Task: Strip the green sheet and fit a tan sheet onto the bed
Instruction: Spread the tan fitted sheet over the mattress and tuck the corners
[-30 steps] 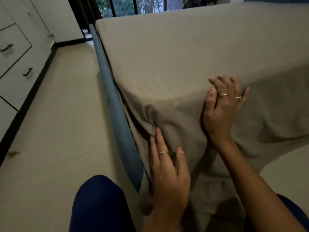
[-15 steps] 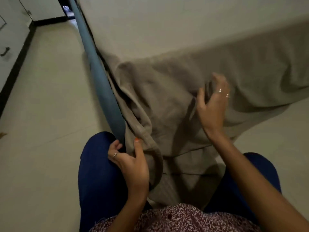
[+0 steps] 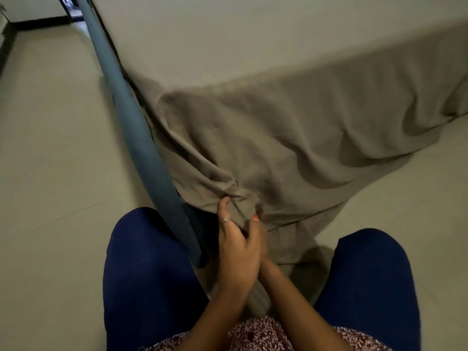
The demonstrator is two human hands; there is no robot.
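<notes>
- The tan sheet (image 3: 291, 138) covers the bed's (image 3: 202, 34) top, spills over its near edge and lies partly on the floor (image 3: 50, 148), its hanging edge running from lower left up to the right.
- At the bed's near corner the sheet bunches into folds that converge toward the person's hands.
- The left hand (image 3: 236, 252) pinches that gathered corner between thumb and forefinger, a ring on the forefinger.
- The right hand (image 3: 264, 258) is mostly hidden behind the left; I cannot tell whether it grips anything.
- A blue-grey padded rail (image 3: 141, 138) runs along the bed's left side, from the top left down to the corner.
- No writing or labels can be read.
</notes>
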